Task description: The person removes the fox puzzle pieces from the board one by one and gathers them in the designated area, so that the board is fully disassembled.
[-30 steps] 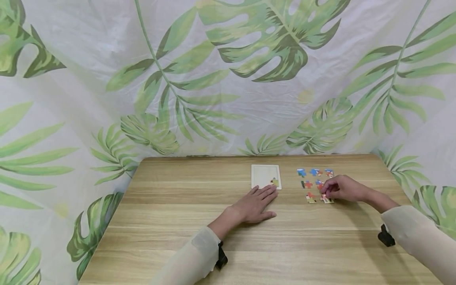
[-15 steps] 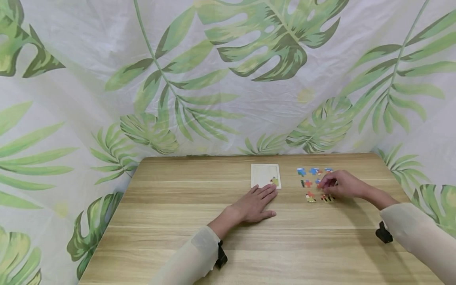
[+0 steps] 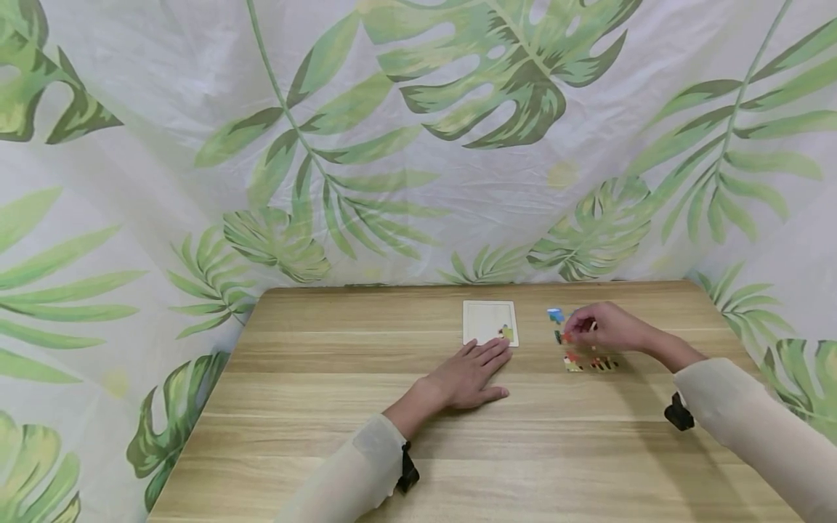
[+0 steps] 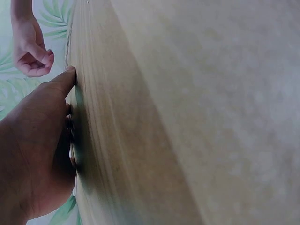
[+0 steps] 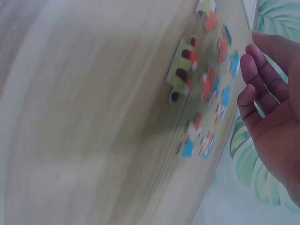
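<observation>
My left hand [image 3: 467,378] lies flat on the table, its fingertips at the near edge of a pale square puzzle tray [image 3: 482,318]. One green puzzle piece [image 3: 507,332] sits in the tray's near right corner. Over the loose puzzle pieces to the right hovers my right hand [image 3: 608,328], fingers loosely bent and nothing visible between them. In the right wrist view, that hand [image 5: 276,93] is above the table, apart from a green-and-red piece [image 5: 182,70] and a red-and-blue piece [image 5: 209,85]. Some pieces are hidden behind it in the head view.
A blue piece [image 3: 555,314] lies at the back left of the loose group, and a yellow-and-red one [image 3: 572,363] at the near left. The wooden table [image 3: 366,436] reaches back to a leaf-patterned cloth [image 3: 392,181].
My right hand has moved left and away from me across the loose pieces, baring the near right one. My left hand and the tray stay in place.
</observation>
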`<state>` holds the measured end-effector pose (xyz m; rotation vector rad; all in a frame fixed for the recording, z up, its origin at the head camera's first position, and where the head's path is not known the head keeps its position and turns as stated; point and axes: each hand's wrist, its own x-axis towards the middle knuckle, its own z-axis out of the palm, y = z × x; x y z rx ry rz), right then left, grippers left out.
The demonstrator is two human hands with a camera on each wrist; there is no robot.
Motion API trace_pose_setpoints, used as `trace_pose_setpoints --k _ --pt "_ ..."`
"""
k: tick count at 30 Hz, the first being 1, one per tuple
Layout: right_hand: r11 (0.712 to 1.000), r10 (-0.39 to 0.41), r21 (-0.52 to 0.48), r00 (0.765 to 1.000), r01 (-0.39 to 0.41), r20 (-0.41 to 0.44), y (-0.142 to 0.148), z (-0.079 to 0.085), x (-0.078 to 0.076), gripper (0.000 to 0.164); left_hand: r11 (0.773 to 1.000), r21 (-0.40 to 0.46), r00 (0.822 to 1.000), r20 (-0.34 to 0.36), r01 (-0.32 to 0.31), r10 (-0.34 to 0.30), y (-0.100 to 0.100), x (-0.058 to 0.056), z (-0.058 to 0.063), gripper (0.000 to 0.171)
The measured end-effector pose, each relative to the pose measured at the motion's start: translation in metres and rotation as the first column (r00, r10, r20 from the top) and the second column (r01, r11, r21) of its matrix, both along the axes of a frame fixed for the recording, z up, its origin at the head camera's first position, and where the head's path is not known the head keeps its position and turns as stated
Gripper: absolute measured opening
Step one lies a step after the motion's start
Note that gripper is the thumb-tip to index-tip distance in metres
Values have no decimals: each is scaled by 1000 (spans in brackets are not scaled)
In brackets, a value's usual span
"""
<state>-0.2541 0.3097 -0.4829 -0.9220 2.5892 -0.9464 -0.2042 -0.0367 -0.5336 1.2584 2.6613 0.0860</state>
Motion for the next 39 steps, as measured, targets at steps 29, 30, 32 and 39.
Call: trace_pose_setpoints --k 29,30,32,39 --pt "999 37 -35 992 -33 117 -56 -5 -19 15 1000 -11 1000 -21 4 -4 0 5 5 75" --pt "999 37 -34 992 -33 118 -57 -5 -20 15 1000 -11 1000 -22 3 -3 0 5 5 75" --pt "999 39 -34 992 -35 118 -60 -6 -22 16 1000 -10 1000 -24 4 -4 0 5 5 75" --pt "996 81 -46 994 -78 79 -66 -13 -32 15 1000 -2 1000 -11 -4 4 0 2 2 76"
